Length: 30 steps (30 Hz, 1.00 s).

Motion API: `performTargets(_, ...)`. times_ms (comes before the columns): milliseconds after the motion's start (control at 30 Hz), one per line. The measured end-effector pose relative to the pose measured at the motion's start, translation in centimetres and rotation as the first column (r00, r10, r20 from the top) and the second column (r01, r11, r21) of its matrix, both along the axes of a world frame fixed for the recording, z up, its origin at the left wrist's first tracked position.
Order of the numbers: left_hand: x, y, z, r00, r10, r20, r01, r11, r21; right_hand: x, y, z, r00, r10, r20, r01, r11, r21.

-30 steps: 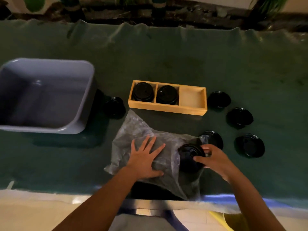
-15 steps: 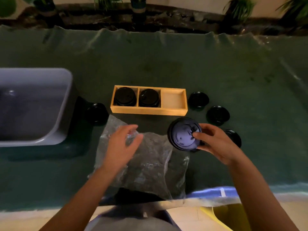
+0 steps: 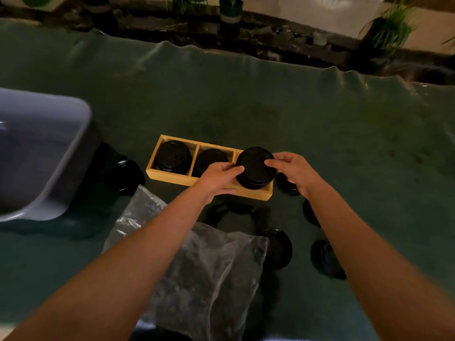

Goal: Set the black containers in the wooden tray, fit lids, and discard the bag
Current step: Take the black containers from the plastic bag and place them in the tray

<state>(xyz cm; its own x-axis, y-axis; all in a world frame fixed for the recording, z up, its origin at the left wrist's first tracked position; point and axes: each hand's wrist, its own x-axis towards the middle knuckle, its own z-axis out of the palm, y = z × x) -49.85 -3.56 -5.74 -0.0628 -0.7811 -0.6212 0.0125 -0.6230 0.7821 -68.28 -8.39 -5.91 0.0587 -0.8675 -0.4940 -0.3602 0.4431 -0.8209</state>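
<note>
Head view — third round black plastic container (image 3: 254, 167) held over the right compartment of the long three-section wooden tray (image 3: 170, 175).

It is pinched between the left hand (image 3: 216, 177) and right hand (image 3: 291, 168), both clamped on its rim; it is best lowered level, clear of the divider. The crumpled clear plastic bag (image 3: 209, 271) and loose round black lids (image 3: 277, 248) lie on wrinkled green cloth (image 3: 320, 124) — a grey plastic tub (image 3: 44, 153) at left, potted plants (image 3: 389, 28) beyond.
</note>
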Motion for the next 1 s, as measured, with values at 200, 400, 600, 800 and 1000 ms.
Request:
performTargets(200,-2.0,-2.6,-2.6,0.981,0.038,0.189,-0.029,0.998,-0.048,-1.3,-4.0,-2.9,0.988,0.125,-0.089,-0.128,0.991,-0.025)
performTargets(400,-2.9,-3.3,-3.9,0.948,0.06,0.313,-0.042,0.997,-0.064,-2.1,-5.2,-4.8,0.89,0.325,-0.32,-0.36,0.931,-0.054)
performTargets(600,-2.9,-3.5,-4.8,0.856,0.081,0.511,-0.019,0.992,-0.125,-2.0,-5.6,-5.6,0.68,0.348,-0.645,-0.54,0.834,-0.118)
performTargets(800,-2.9,-3.1,-5.4,0.711,0.129,0.691,0.001,0.983,-0.185,-1.5,-4.6,-5.9,0.521,0.295,-0.801,-0.638,0.758,-0.136)
performTargets(1000,-3.5,-3.1,-6.0,0.58,0.183,0.794,0.071,0.959,-0.273,-0.5,-3.7,-6.4,0.515,0.113,-0.85,-0.556,0.799,-0.23)
